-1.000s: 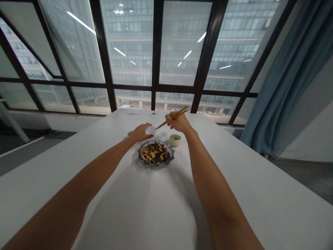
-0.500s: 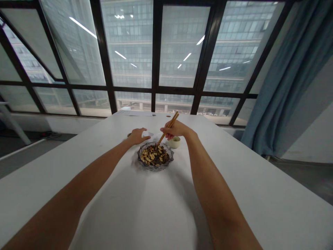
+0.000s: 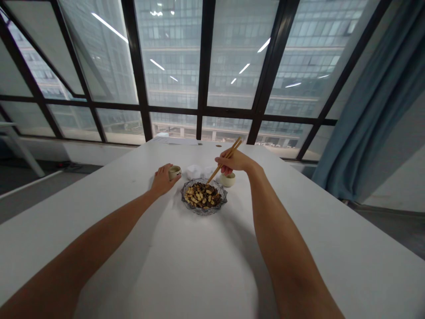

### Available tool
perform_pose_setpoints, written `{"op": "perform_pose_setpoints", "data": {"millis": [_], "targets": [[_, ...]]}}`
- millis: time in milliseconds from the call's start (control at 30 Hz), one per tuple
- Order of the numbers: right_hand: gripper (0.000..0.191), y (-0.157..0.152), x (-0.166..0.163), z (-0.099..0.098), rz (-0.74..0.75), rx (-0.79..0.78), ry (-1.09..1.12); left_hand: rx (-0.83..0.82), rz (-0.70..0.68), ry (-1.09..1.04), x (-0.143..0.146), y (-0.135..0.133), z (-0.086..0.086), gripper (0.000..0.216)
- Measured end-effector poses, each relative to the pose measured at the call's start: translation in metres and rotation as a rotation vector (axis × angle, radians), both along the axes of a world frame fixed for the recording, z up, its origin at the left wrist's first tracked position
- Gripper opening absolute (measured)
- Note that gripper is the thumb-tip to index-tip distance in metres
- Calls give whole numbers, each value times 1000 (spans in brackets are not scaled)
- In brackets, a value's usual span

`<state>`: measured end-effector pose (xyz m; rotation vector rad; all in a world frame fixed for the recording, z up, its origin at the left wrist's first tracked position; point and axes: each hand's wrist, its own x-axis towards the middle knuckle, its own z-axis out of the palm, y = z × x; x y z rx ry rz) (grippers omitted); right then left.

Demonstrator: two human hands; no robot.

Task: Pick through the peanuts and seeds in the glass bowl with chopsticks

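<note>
My right hand (image 3: 232, 160) is closed around a pair of wooden chopsticks (image 3: 236, 145), whose lower tips reach the back of a clear scalloped glass bowl (image 3: 203, 212). Mixed dark and pale-yellow dried pieces (image 3: 202, 195) fill the bowl. To the bowl's left, my left hand (image 3: 162, 180) curls about a small beige cup (image 3: 175, 173), with the thumb along its near side and fingers at its far left. Another small beige cup (image 3: 228, 180) stands right of the bowl, under my right hand.
Small white, partly see-through items (image 3: 193, 172) lie behind the bowl; their kind is unclear. Everything rests on a long white table (image 3: 186, 257). Papers (image 3: 175, 141) lie at its far end, before tall windows. A blue curtain (image 3: 361, 119) hangs at right.
My left hand has moved left from behind the bowl and now grips the left beige cup. My right hand still holds the chopsticks at the bowl. The camera view has shifted slightly.
</note>
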<state>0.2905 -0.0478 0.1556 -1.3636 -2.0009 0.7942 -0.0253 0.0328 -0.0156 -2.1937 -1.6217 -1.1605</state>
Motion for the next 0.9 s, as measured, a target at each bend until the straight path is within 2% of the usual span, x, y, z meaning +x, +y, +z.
{"op": "perform_pose_setpoints", "data": {"millis": [433, 900], "targets": [[32, 21, -10, -24, 72, -16, -27, -73, 32, -17, 2, 6, -7, 61], [33, 21, -12, -23, 101, -65, -75, -103, 21, -41, 4, 4, -4, 54]]}}
